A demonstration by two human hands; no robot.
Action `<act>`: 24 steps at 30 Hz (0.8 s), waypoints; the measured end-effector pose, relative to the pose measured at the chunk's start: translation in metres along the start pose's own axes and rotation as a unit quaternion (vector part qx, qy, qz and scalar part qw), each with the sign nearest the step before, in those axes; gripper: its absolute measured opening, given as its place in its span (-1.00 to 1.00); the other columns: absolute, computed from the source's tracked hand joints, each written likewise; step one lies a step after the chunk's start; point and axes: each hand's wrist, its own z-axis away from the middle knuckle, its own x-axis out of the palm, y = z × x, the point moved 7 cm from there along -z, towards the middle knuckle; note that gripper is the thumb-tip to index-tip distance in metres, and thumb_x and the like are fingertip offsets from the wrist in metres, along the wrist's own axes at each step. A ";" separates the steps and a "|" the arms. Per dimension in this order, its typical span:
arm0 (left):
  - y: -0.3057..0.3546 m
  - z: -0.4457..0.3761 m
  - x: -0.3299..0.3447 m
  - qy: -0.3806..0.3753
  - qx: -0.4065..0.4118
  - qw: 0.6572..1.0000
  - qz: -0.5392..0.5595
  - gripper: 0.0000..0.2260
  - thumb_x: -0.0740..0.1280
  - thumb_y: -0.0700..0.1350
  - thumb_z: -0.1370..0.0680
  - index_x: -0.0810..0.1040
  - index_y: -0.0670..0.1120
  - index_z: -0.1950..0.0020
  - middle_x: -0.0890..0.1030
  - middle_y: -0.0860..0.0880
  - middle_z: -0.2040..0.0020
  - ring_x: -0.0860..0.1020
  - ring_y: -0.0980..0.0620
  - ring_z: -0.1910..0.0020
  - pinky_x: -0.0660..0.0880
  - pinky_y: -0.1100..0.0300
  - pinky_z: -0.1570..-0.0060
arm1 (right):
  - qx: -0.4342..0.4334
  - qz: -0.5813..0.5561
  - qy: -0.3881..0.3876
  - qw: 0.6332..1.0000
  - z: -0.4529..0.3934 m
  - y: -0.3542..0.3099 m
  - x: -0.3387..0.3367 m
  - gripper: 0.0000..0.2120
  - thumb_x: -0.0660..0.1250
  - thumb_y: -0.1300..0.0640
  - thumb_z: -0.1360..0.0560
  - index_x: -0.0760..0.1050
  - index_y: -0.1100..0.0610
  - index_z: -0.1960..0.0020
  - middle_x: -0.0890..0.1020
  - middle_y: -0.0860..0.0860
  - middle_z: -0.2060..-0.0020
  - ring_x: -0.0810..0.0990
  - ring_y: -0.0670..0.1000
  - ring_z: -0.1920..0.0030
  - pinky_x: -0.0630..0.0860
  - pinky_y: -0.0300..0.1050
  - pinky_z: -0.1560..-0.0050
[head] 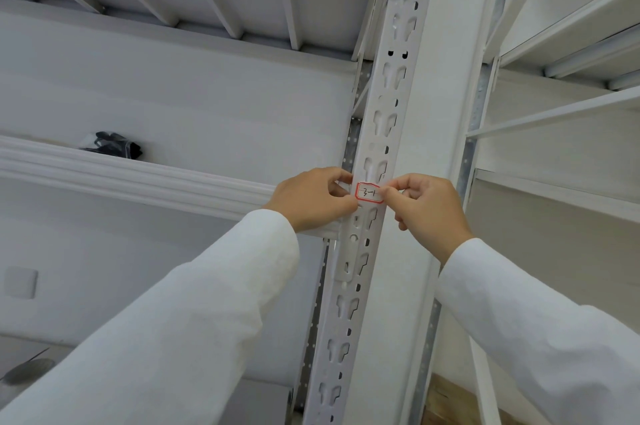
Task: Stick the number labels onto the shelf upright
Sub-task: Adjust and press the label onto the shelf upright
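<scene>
the white shelf upright (381, 106) with keyhole slots runs up the middle of the scene, a little tilted. a small white label (370, 192) with red border lies across its front face, at the level where the horizontal shelf beam (138, 175) on the left meets it. on the label is written "3-1". the left hand (315, 199) is at the label's left edge, its fingers closed together on that edge. the right hand (424, 208) pinches the right edge between thumb and finger. both arms wear white sleeves (540, 331). on the left shelf, far from the hands, lies a dark packet in clear plastic (112, 145)
</scene>
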 end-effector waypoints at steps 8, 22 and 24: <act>0.001 0.001 0.000 0.002 0.007 1.000 -0.001 -0.66 0.25 0.02 -0.47 0.47 0.17 -0.24 0.65 0.19 -0.08 0.54 0.12 -0.12 0.37 0.16 -0.08 | -0.151 0.232 0.054 0.959 0.013 -0.022 -0.004 -0.90 0.27 0.05 -0.50 0.49 0.01 0.00 0.54 -0.04 0.45 0.50 0.01 0.41 0.40 -0.19 0.35; 0.002 0.001 0.000 0.004 0.007 1.000 -0.003 -0.65 0.25 0.01 -0.47 0.46 0.15 -0.25 0.66 0.20 -0.05 0.54 0.12 -0.08 0.38 0.18 -0.05 | -0.097 0.275 0.029 0.956 0.013 -0.011 0.005 -0.89 0.21 0.01 -0.52 0.48 0.00 0.11 0.52 -0.09 0.46 0.53 0.03 0.30 0.33 -0.29 0.36; 0.002 0.001 0.000 0.005 0.006 1.000 -0.002 -0.65 0.25 0.01 -0.46 0.46 0.15 -0.25 0.65 0.19 -0.07 0.54 0.12 -0.09 0.38 0.18 -0.05 | -0.082 0.238 0.014 0.968 0.011 -0.008 0.006 -0.89 0.22 0.01 -0.51 0.48 -0.02 0.14 0.61 -0.05 0.41 0.59 0.03 0.28 0.43 -0.21 0.29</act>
